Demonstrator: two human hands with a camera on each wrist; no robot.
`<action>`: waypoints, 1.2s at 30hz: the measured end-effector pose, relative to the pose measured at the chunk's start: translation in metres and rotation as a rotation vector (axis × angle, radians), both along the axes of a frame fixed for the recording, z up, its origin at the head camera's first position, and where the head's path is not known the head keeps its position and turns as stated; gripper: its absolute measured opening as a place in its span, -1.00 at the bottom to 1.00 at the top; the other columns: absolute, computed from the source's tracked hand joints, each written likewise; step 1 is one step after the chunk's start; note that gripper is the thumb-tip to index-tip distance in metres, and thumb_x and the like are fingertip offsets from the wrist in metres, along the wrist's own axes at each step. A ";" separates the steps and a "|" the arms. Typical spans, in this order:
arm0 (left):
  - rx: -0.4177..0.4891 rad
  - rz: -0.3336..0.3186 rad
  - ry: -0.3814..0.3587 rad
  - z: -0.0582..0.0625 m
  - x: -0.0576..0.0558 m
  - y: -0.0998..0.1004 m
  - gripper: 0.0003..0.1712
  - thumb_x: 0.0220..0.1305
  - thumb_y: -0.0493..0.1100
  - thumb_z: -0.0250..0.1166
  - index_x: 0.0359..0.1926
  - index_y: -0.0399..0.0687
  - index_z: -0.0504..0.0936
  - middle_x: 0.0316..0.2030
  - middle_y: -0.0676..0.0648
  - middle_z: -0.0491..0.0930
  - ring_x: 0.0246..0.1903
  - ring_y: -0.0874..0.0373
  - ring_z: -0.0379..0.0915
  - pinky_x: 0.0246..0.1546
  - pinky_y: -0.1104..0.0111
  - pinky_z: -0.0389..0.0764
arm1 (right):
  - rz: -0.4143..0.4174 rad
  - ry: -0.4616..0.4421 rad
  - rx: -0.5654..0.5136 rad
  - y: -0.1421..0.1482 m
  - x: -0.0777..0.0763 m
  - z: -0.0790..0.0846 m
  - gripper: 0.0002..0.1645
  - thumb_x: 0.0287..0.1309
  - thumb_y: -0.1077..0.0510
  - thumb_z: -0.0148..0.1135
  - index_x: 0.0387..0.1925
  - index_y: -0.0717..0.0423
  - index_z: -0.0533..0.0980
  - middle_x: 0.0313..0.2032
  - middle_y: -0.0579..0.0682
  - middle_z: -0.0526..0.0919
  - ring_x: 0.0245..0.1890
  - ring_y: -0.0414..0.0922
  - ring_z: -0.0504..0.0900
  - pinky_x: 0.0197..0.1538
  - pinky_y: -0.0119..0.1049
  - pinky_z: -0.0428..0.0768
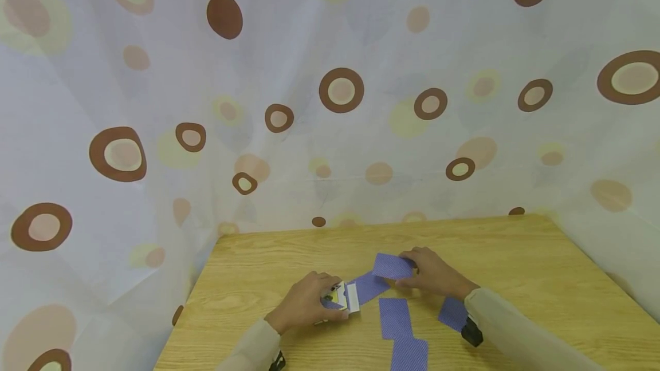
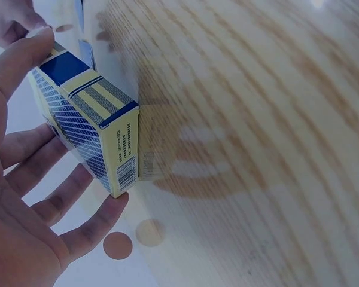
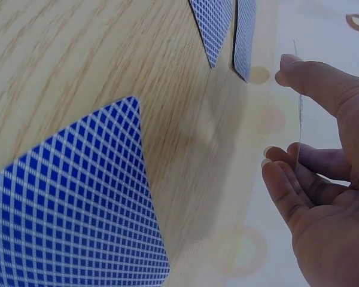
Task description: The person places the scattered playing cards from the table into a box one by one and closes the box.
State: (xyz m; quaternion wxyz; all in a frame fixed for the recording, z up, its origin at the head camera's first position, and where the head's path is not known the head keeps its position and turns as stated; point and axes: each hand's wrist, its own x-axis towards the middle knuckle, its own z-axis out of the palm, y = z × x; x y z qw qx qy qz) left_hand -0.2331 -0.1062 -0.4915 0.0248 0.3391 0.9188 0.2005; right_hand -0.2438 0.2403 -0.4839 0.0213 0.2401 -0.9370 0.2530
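Note:
My left hand [image 1: 311,300] grips a playing card box [image 2: 87,113], thumb on one side and fingers on the other. The box is pale yellow and blue, and its white flap [image 1: 353,298] stands open toward the right. Between the thumb and fingers of my right hand [image 1: 430,272] is a blue-patterned playing card [image 1: 393,266], raised off the table. In the right wrist view that card [image 3: 300,113] shows edge-on. Under it and beside the box mouth lies another blue card [image 1: 370,287].
Two blue cards [image 1: 395,318] lie end to end at the front of the wooden table [image 1: 247,268]. One more card [image 1: 452,314] lies partly under my right forearm. A white curtain [image 1: 289,188] with brown and yellow dots hangs behind and at both sides.

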 end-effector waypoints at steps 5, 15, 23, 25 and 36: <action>0.009 -0.002 -0.001 0.000 -0.001 -0.001 -0.05 0.10 0.42 0.46 0.35 -0.06 0.57 0.21 0.03 0.59 0.01 0.20 0.42 -0.09 0.34 0.49 | 0.005 -0.003 -0.008 0.000 0.000 0.001 -0.16 0.14 -0.21 0.51 0.21 0.33 0.54 -0.01 0.02 0.65 -0.04 0.00 0.57 0.01 0.01 0.55; 0.008 -0.012 0.014 0.000 -0.001 -0.002 -0.05 0.11 0.42 0.46 0.35 -0.09 0.57 0.21 0.02 0.60 0.03 0.18 0.44 -0.05 0.30 0.52 | 0.020 -0.005 -0.015 -0.005 0.004 0.006 -0.13 0.16 -0.22 0.49 0.23 0.36 0.52 -0.01 0.05 0.63 -0.13 -0.10 0.53 -0.09 -0.12 0.56; 0.006 -0.010 0.008 0.000 -0.001 -0.001 -0.04 0.12 0.45 0.43 0.36 -0.06 0.57 0.22 0.03 0.59 0.05 0.17 0.44 0.00 0.27 0.52 | 0.028 -0.005 -0.023 -0.010 0.007 0.008 -0.15 0.15 -0.25 0.48 0.22 0.31 0.54 -0.01 0.01 0.64 -0.09 -0.09 0.54 -0.04 -0.06 0.55; 0.010 -0.012 0.009 -0.001 -0.001 -0.001 -0.04 0.12 0.44 0.44 0.36 -0.07 0.57 0.22 0.02 0.59 0.05 0.17 0.44 0.00 0.27 0.52 | 0.031 -0.006 -0.028 -0.011 0.007 0.008 -0.17 0.17 -0.23 0.48 0.22 0.30 0.54 -0.01 0.01 0.64 -0.09 -0.09 0.54 -0.05 -0.07 0.56; 0.016 -0.010 0.005 -0.001 -0.001 -0.002 -0.05 0.11 0.43 0.45 0.35 -0.05 0.57 0.20 0.04 0.60 0.02 0.20 0.42 -0.05 0.31 0.51 | 0.044 -0.014 -0.044 -0.019 0.012 0.011 -0.16 0.17 -0.22 0.49 0.24 0.30 0.53 -0.01 0.01 0.64 -0.13 -0.13 0.54 -0.09 -0.15 0.57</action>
